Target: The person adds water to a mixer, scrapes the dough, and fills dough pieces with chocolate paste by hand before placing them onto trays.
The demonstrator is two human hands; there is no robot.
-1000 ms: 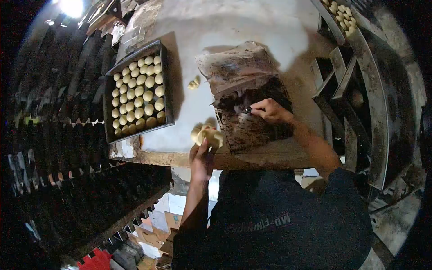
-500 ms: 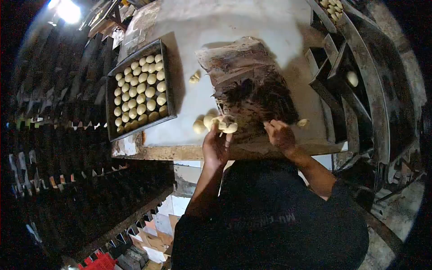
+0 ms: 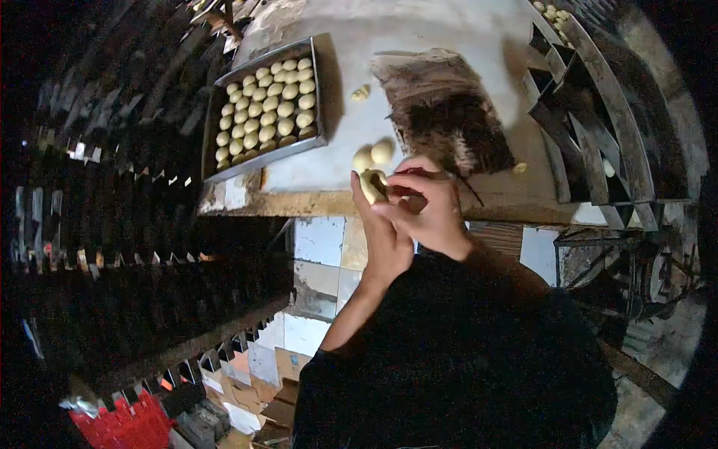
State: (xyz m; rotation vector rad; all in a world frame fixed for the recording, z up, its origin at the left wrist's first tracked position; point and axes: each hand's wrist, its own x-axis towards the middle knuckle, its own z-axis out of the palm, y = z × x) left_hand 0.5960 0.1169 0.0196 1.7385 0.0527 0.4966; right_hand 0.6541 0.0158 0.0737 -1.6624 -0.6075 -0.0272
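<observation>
Near the table's front edge my left hand (image 3: 383,243) holds an opened piece of pale dough (image 3: 371,185) with dark filling inside. My right hand (image 3: 434,206) is closed against the same piece, its fingertips pinching the dough's right side. Two round dough balls (image 3: 381,153) lie on the table just beyond my hands. A wide smear of dark brown paste (image 3: 449,123) covers the middle of the tabletop, behind and to the right of my hands.
At the left of the table (image 3: 351,45) stands a dark metal tray (image 3: 321,93) with several dough balls in rows. Small dough scraps (image 3: 360,93) lie beside it. Metal troughs (image 3: 557,127) line the right side. A red crate (image 3: 127,426) is at lower left.
My right hand has left the paste and come over to the dough in my left hand. The view has shifted, so the tray and table appear higher and further right.
</observation>
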